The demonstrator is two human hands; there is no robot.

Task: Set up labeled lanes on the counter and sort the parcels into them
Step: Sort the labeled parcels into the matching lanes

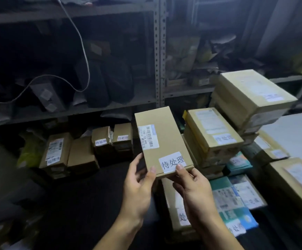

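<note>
Closest to me, two bare hands hold one long cardboard parcel [162, 141] up off the dark surface [78, 204]. The left hand [138, 184] has its grip curled round the near left corner, thumb on top and fingers underneath. The right hand [191, 184] pinches the near end, its thumb pressing on a white handwritten label [172, 162] stuck to the lid. Further up the same lid sits a barcode sticker [148, 137].

Just under the hands lies another flat carton [175, 210] with a partly hidden white label, and beside it, to the right, some teal-printed packets [236, 201], one above the other. At the far right edge a pale carton [298, 183] lies low.

Behind the held parcel stands a stack of cartons [211, 134], the top one carrying the same kind of handwritten label. A taller stack [251, 94] rises behind and right of it, beside a light grey tabletop [294, 130].

To the left, a row of small brown boxes [85, 150] lines the back of the dark surface, several with handwritten white labels; a yellow-green bag [29, 152] lies at the row's left end.

Farthest off, grey metal shelving [158, 60] fills the wall, dim and crammed with dark bags and crumpled mailers. A white cable [81, 44] loops down across the left bays.
</note>
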